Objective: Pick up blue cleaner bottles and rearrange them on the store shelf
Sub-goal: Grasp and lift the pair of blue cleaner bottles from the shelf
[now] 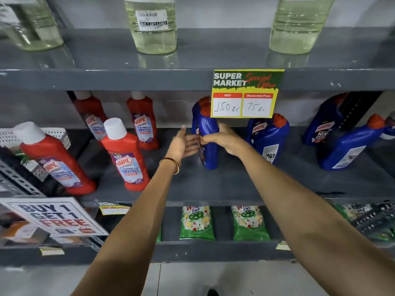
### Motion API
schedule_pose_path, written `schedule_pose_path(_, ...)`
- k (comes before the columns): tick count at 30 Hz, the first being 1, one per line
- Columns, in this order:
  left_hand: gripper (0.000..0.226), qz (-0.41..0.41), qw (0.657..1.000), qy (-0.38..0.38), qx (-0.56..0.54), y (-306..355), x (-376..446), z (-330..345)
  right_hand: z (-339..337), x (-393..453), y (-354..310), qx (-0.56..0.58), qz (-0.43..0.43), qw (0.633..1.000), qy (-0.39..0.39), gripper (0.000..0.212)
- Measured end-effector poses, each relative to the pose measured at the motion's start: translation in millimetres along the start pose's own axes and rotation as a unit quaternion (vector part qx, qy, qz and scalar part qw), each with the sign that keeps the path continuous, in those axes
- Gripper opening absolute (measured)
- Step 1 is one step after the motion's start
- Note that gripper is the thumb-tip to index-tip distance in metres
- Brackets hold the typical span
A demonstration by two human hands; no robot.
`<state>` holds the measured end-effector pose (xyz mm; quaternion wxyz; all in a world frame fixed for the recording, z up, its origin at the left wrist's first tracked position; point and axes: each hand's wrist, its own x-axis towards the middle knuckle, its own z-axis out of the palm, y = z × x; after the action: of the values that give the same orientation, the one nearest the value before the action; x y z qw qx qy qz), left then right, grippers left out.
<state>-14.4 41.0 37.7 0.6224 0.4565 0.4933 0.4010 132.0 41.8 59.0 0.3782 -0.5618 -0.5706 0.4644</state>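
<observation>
Right hand (222,138) grips blue bottle (206,144) on shelf (235,184), left hand (184,144) spread beside it; one-sided grip could tip it into neighbour bottle (267,137)

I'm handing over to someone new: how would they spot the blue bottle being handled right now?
Find the yellow-and-green special offer sign hanging from the upper shelf edge. Just below its left corner, on the middle shelf, stands a blue Harpic bottle with a red cap. Unlike the blue bottles further right, it is turned edge-on, the right hand gripping it and the left hand open beside it.
</observation>
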Motion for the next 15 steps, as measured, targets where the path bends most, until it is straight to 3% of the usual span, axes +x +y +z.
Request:
schedule_pose_path(3,0.066,0.002,1.000,0.013,0.018,-7.9,1.8,-8.7,-4.0,-1.1,4.1,0.008,-0.008,1.000,-0.001,0.050)
schedule_pose_path(8,0.056,-0.020,0.992,0.124,-0.012,-28.8,12.3,-13.2,-1.4,-0.5,14.4,0.017,0.006,0.999,-0.038,0.050)
schedule_pose_path(15,0.028,-0.073,0.993,0.073,-0.063,-55.2,14.1,-3.2,2.1,2.7,27.4,0.003,0.048,0.996,-0.072,0.053)
